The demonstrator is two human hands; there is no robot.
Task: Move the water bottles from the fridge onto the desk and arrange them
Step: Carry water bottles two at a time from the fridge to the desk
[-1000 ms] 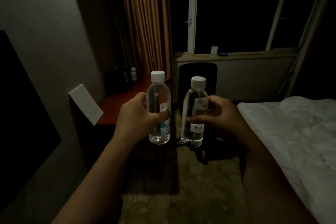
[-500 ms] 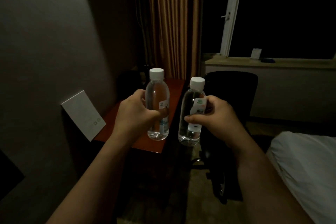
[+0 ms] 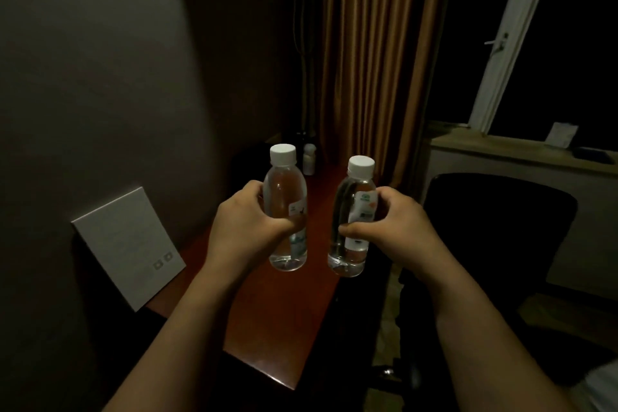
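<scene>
I hold two clear water bottles with white caps upright in the air above the reddish wooden desk (image 3: 287, 321). My left hand (image 3: 244, 227) grips the left bottle (image 3: 285, 184) round its middle. My right hand (image 3: 398, 231) grips the right bottle (image 3: 354, 197) round its labelled middle. The bottles stand side by side with a small gap between them. The fridge is out of view.
A white box (image 3: 128, 246) leans against the wall at the desk's left. Small bottles (image 3: 308, 157) stand at the dark far end of the desk, before the brown curtain (image 3: 374, 53). A black office chair (image 3: 495, 244) stands right of the desk, below the window sill (image 3: 521, 150).
I have come closer to the desk and the view has turned left. Both bottles, still held, now hang over the desk top; the bed has nearly left the view.
</scene>
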